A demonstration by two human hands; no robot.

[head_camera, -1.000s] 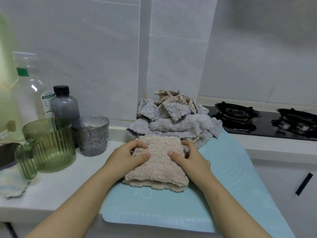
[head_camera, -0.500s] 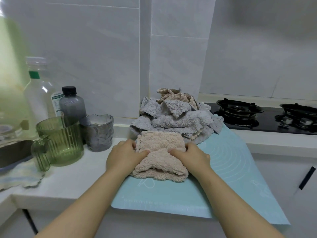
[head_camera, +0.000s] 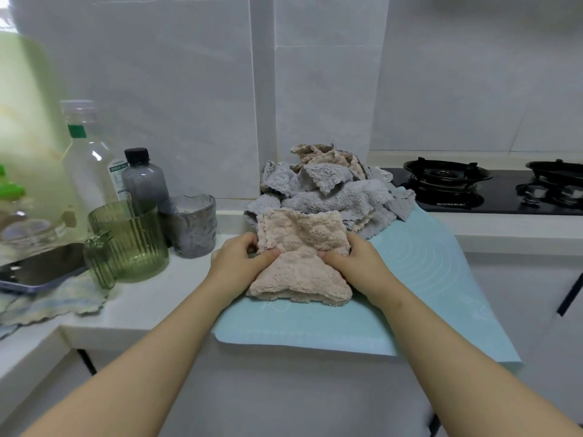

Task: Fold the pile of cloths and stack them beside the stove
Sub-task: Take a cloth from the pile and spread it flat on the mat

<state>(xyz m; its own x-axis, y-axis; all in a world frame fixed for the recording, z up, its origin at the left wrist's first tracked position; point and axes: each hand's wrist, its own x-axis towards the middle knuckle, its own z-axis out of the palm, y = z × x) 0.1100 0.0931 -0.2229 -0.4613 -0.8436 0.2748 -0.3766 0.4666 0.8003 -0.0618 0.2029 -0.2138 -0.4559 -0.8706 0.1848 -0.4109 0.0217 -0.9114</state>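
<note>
A beige fluffy cloth (head_camera: 301, 247) lies on the pale blue mat (head_camera: 410, 279), its far half lifted off the near half. My left hand (head_camera: 239, 260) pinches the cloth's left side at its middle, thumb on top. My right hand (head_camera: 356, 263) pinches the right side the same way. Right behind it sits a heap of crumpled grey and beige cloths (head_camera: 334, 190). The black gas stove (head_camera: 492, 187) is at the right, next to the heap.
On the white counter at the left stand a green ribbed glass jug (head_camera: 132, 241), a grey glass cup (head_camera: 192, 228), a dark bottle (head_camera: 143, 181) and a clear bottle (head_camera: 88, 152). A phone (head_camera: 41, 269) lies on a rag (head_camera: 56, 301). The mat overhangs the counter's front edge.
Both hands slid from lying on top of the cloth to gripping its sides at the middle, and the far half has come up. The camera moved back and to the left.
</note>
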